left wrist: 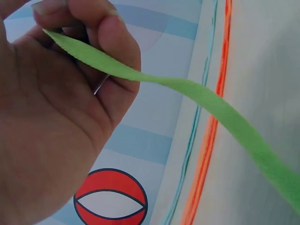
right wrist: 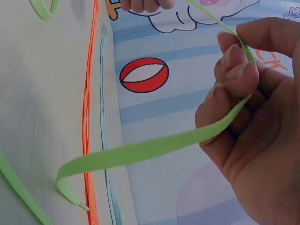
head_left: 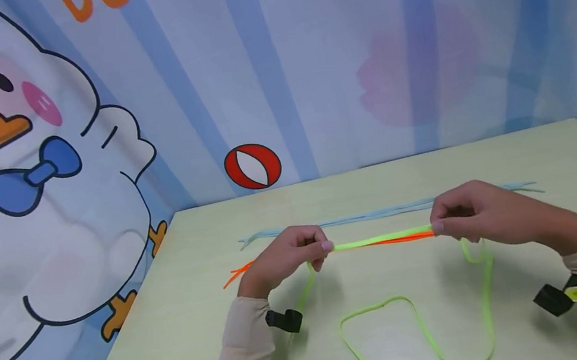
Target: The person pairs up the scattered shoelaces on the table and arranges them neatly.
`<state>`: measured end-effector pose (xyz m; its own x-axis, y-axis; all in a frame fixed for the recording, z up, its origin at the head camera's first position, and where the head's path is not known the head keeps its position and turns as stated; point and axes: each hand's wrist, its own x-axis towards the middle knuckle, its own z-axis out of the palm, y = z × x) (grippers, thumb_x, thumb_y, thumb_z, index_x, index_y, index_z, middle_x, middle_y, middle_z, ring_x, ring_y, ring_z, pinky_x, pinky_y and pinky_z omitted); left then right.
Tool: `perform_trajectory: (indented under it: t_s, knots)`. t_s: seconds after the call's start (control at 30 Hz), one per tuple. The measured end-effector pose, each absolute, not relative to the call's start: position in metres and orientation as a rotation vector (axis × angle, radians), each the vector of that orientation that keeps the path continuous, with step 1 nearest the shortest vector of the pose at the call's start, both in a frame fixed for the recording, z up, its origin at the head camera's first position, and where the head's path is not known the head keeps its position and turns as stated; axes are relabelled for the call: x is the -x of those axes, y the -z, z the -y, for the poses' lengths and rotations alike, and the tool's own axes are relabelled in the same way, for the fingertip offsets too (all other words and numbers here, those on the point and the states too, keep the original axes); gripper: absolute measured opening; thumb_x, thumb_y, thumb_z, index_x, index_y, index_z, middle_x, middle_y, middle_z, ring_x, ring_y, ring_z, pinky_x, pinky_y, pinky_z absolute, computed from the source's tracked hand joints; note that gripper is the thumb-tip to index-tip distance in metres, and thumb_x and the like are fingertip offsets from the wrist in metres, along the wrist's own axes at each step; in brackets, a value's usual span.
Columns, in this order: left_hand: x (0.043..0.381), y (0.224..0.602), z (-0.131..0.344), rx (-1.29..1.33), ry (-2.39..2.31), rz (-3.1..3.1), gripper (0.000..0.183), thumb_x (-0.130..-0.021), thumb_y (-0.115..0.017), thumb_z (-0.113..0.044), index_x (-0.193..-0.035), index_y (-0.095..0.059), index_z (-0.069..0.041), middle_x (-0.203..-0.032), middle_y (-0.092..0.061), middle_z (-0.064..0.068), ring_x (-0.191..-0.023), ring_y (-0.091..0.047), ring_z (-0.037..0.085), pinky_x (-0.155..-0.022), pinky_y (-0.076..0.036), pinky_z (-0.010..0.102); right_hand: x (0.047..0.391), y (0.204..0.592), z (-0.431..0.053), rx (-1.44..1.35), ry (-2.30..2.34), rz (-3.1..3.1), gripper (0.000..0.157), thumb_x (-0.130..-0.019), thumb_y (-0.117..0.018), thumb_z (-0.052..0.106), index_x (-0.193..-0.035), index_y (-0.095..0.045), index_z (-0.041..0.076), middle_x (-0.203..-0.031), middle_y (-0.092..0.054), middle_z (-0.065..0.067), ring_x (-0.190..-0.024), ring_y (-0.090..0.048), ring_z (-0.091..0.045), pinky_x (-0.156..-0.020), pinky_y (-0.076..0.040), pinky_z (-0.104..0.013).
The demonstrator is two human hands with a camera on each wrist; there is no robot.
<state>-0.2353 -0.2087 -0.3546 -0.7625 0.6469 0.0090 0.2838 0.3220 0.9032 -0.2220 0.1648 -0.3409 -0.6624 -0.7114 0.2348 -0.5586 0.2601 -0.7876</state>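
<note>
A flat green shoelace (head_left: 377, 239) is stretched straight between the two hands above the table. My left hand (head_left: 287, 255) pinches it between thumb and fingers, and a length of green lace (left wrist: 243, 131) hangs down past the palm. My right hand (head_left: 479, 216) grips it farther right; in the right wrist view the lace passes through curled fingers, and a loose end (right wrist: 145, 149) hangs out with its tip showing. Slack green lace (head_left: 422, 323) curves over the tabletop below the hands. Behind the stretched part, orange laces (right wrist: 87, 103) lie on the table, partly hidden in the head view.
Light blue laces (head_left: 374, 215) lie lengthwise across the table (head_left: 222, 344) beyond the orange ones. A printed backdrop (head_left: 318, 68) with a duck and a red ball rises at the table's far edge. Each wrist wears a small black camera (head_left: 285, 321).
</note>
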Motion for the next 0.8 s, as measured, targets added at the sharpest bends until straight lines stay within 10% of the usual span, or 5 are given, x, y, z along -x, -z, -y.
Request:
perform_trajectory:
  t_s: [0.8]
  knots:
    - [0.228,0.367,0.234,-0.721,-1.447,-2.313,0.024,-0.101,-0.059,-0.024,-0.094,-0.062,-0.001,-0.079,-0.057,0.012,-0.082,-0.061,0.029,-0.087,-0.046,0.042,0.207,0.351,-0.181,1.272,1.517,-2.345,0.023,-0.099,-0.055,-0.005,-0.094,-0.065,0.015,-0.066,-0.053,-0.002,-0.055,-0.051,-0.018,-0.051,-0.044,-0.034]
